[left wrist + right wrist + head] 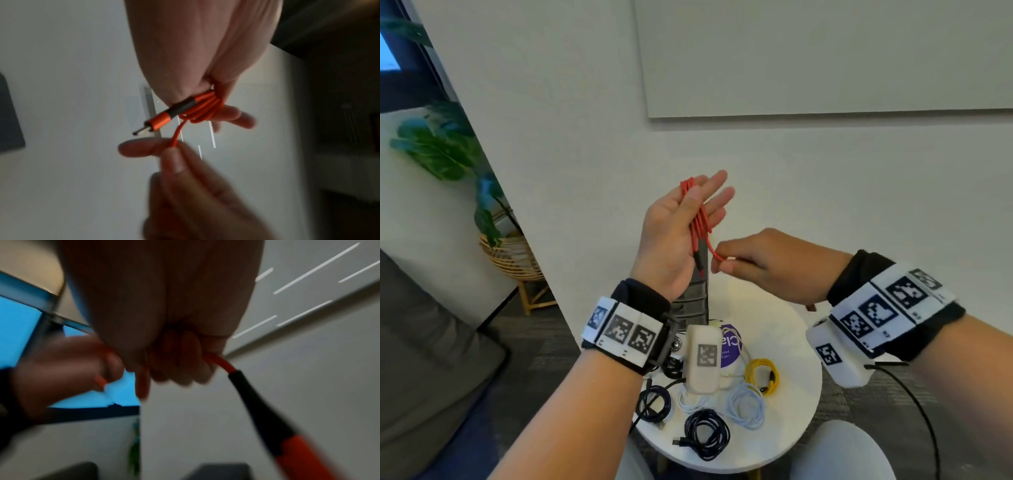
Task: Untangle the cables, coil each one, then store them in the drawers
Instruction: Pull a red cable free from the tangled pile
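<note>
Holding a red cable up in front of the wall, the left hand is turned palm-up with fingers mostly straight and the thumb pressing several glossy loops flat against the palm. The right hand is pinching the loose run of the same cable just below. Down on the round white counter are lying coiled cables: a yellow one, a pale blue one, a white one and two dark ones, beside a grey drawer tower.

Looking along the left wrist, the red cable is bunching in smooth rubbery strands at the left hand; a plug with a black collar and metal tip is sticking out. Right fingertips are nipping one strand.

Looking along the right wrist, blurred: the right hand is curling around the red cable, whose black-and-red plug end is trailing toward the lens.
</note>
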`<control>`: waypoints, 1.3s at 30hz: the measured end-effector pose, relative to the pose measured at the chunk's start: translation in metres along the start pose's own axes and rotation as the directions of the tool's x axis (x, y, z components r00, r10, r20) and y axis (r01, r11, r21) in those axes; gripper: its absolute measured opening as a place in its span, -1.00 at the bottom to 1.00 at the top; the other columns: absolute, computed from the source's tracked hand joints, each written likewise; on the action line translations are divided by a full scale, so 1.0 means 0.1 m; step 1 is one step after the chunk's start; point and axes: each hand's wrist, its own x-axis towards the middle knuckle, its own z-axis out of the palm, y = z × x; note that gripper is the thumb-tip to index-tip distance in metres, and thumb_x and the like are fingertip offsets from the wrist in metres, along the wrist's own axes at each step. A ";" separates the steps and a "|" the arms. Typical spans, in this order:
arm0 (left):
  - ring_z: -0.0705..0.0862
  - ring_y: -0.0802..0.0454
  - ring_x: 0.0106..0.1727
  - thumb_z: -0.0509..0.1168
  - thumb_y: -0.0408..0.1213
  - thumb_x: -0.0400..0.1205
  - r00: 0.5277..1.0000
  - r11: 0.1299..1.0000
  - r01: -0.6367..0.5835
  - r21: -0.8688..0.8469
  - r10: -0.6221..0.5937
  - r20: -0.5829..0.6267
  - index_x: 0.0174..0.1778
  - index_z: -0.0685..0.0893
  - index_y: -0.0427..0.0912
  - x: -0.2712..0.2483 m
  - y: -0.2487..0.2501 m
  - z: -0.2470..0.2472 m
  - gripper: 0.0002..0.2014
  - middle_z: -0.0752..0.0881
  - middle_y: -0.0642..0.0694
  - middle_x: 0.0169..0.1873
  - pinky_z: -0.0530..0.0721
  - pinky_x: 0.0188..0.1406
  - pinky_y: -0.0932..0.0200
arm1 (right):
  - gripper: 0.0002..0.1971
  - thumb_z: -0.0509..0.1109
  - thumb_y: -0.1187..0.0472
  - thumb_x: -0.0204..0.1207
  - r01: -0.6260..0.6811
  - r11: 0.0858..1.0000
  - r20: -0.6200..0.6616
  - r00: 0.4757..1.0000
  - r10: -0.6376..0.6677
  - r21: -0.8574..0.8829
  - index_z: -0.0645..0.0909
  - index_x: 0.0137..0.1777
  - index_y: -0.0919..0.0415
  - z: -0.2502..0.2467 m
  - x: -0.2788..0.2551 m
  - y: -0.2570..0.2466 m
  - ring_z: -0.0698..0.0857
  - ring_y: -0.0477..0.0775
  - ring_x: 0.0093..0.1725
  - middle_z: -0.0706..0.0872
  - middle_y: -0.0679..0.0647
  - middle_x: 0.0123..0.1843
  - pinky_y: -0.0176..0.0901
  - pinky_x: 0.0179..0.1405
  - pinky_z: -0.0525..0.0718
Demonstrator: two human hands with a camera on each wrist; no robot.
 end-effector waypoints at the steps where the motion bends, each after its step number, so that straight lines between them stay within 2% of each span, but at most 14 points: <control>1: 0.81 0.05 0.21 0.11 -0.35 0.85 0.999 0.998 0.007 0.065 -0.005 -0.035 0.42 0.53 -0.29 -0.01 -0.07 -0.01 -0.75 0.74 -0.19 0.37 0.75 0.10 0.26 | -0.76 0.21 0.09 0.79 0.029 0.997 0.050 0.998 -0.026 -0.065 0.67 0.04 0.18 -0.05 0.01 -0.09 0.58 -0.15 -0.28 0.61 -0.16 -0.33 -0.15 -0.16 0.49; 3: 0.76 -0.03 0.32 0.11 -0.35 0.85 0.999 0.967 0.039 0.252 -0.038 -0.007 0.38 0.59 -0.18 -0.06 -0.17 0.00 -0.76 0.71 -0.21 0.40 0.75 0.12 0.26 | -0.76 0.27 0.11 0.76 0.105 0.981 0.049 0.994 -0.098 -0.166 0.66 -0.10 0.17 -0.22 0.03 -0.22 0.57 -0.13 -0.30 0.58 -0.15 -0.33 -0.17 -0.20 0.48; 5: 0.80 -0.04 0.10 0.10 -0.32 0.85 0.995 0.910 0.012 0.415 -0.053 0.088 0.28 0.68 -0.20 -0.13 -0.22 0.03 -0.75 0.79 -0.20 0.19 0.75 -0.08 0.28 | -0.77 0.36 0.10 0.71 0.149 0.968 -0.023 0.987 -0.157 -0.200 0.64 -0.20 0.09 -0.43 0.03 -0.24 0.59 -0.17 -0.32 0.62 -0.17 -0.35 -0.20 -0.23 0.49; 8: 0.40 0.03 -0.55 -0.01 -0.26 0.88 0.972 0.948 -0.011 0.318 -0.065 0.226 -0.06 0.66 -0.24 -0.25 -0.16 0.09 -0.63 0.62 -0.13 -0.47 0.32 -0.50 0.16 | -0.80 0.49 0.06 0.63 0.133 0.987 -0.149 0.978 -0.145 -0.089 0.72 -0.17 0.14 -0.61 -0.01 -0.17 0.63 -0.04 -0.32 0.69 -0.09 -0.35 -0.19 -0.27 0.53; 12: 0.12 0.10 -0.57 -0.11 -0.15 0.84 0.956 0.979 0.127 0.158 -0.163 0.245 -0.07 0.63 -0.26 -0.27 -0.06 0.08 -0.55 0.39 -0.01 -0.63 -0.08 -0.34 -0.07 | -0.74 0.58 0.18 0.54 0.154 0.954 -0.391 0.919 -0.043 0.256 0.53 0.06 0.09 -0.46 -0.07 -0.13 0.49 -0.03 -0.36 0.63 0.01 -0.12 -0.09 -0.33 0.53; 15: 0.15 0.13 -0.65 -0.06 -0.18 0.86 0.959 0.963 0.161 0.216 -0.204 0.198 -0.34 0.53 -0.27 -0.31 -0.06 0.03 -0.51 0.36 0.00 -0.68 -0.01 -0.50 0.04 | -0.68 0.53 0.16 0.60 0.118 0.927 -0.346 0.938 0.014 0.357 0.60 0.31 0.01 -0.31 -0.08 -0.05 0.59 0.00 -0.28 0.67 -0.02 0.14 -0.12 -0.21 0.66; 18: 0.19 0.12 -0.68 0.04 -0.23 0.85 0.966 0.950 0.218 0.223 -0.242 0.087 -0.45 0.51 -0.21 -0.38 -0.14 -0.05 -0.49 0.41 -0.02 -0.69 0.07 -0.61 0.19 | -0.75 0.48 0.16 0.65 0.091 0.918 -0.304 0.952 0.033 0.385 0.74 0.30 0.08 -0.06 -0.07 0.00 0.77 -0.03 -0.07 0.83 -0.07 0.04 -0.12 -0.01 0.72; 20: 0.23 0.13 -0.66 0.14 -0.25 0.84 0.968 0.940 0.250 0.232 -0.247 -0.045 -0.37 0.58 -0.24 -0.44 -0.21 -0.11 -0.57 0.47 -0.05 -0.62 0.17 -0.64 0.25 | -0.81 0.48 0.17 0.65 0.053 0.931 -0.361 0.929 0.087 0.360 0.81 0.21 0.10 0.14 -0.06 -0.01 0.79 -0.14 -0.05 0.85 -0.15 -0.06 -0.21 0.00 0.71; 24: 0.33 0.16 -0.56 0.24 -0.29 0.80 0.939 0.930 0.298 0.213 -0.246 -0.241 -0.11 0.62 -0.24 -0.56 -0.36 -0.20 -0.81 0.50 -0.07 -0.48 0.26 -0.55 0.27 | -0.82 0.45 0.12 0.66 -0.011 0.940 -0.480 0.858 0.185 0.342 0.86 -0.12 0.06 0.54 -0.06 -0.13 0.74 -0.09 -0.30 0.78 -0.16 -0.35 -0.02 -0.18 0.68; 27: 0.27 0.14 -0.54 0.29 -0.28 0.78 0.935 0.922 0.328 0.205 -0.287 -0.206 -0.09 0.61 -0.26 -0.69 -0.42 -0.29 -0.84 0.47 -0.03 -0.48 0.22 -0.54 0.26 | -0.82 0.45 0.09 0.65 -0.052 0.910 -0.472 0.842 0.261 0.411 0.80 -0.19 -0.08 0.73 -0.12 -0.21 0.75 -0.05 -0.31 0.78 -0.11 -0.37 0.05 -0.19 0.70; 31: 0.22 0.14 -0.54 0.30 -0.31 0.77 0.937 0.914 0.343 0.218 -0.315 -0.153 -0.23 0.56 -0.20 -0.79 -0.44 -0.43 -0.77 0.45 -0.01 -0.48 0.20 -0.57 0.29 | -0.84 0.42 0.22 0.67 -0.099 0.781 -0.275 0.903 0.331 0.617 0.84 0.10 0.05 0.72 -0.32 -0.15 0.76 -0.09 -0.23 0.83 -0.07 -0.22 -0.22 -0.17 0.69; 34: 0.22 0.15 -0.54 0.31 -0.32 0.76 0.939 0.911 0.338 0.238 -0.311 -0.145 -0.24 0.54 -0.19 -0.81 -0.46 -0.47 -0.76 0.45 -0.01 -0.48 0.22 -0.58 0.31 | -0.82 0.39 0.21 0.70 -0.214 0.878 -0.091 0.956 0.278 0.428 0.84 0.09 0.03 0.65 -0.47 -0.07 0.66 -0.26 -0.30 0.76 -0.28 -0.28 -0.38 -0.23 0.50; 37: 0.22 0.15 -0.54 0.32 -0.32 0.76 0.937 0.907 0.348 0.237 -0.329 -0.115 -0.23 0.54 -0.20 -0.82 -0.50 -0.45 -0.77 0.44 -0.02 -0.47 0.24 -0.58 0.33 | -0.86 0.42 0.14 0.67 -0.241 0.958 -0.068 0.965 0.254 0.155 0.82 -0.03 0.05 0.67 -0.48 -0.06 0.66 -0.24 -0.18 0.72 -0.15 -0.13 -0.08 -0.06 0.57; 39: 0.18 0.14 -0.54 0.30 -0.32 0.76 0.935 0.919 0.353 0.176 -0.342 -0.093 -0.27 0.50 -0.18 -0.81 -0.52 -0.43 -0.73 0.40 -0.03 -0.47 0.25 -0.59 0.33 | -0.82 0.45 0.15 0.64 -0.243 0.949 -0.168 0.946 0.278 0.203 0.78 -0.18 0.13 0.72 -0.45 -0.06 0.70 -0.04 -0.23 0.74 -0.02 -0.25 0.11 -0.05 0.64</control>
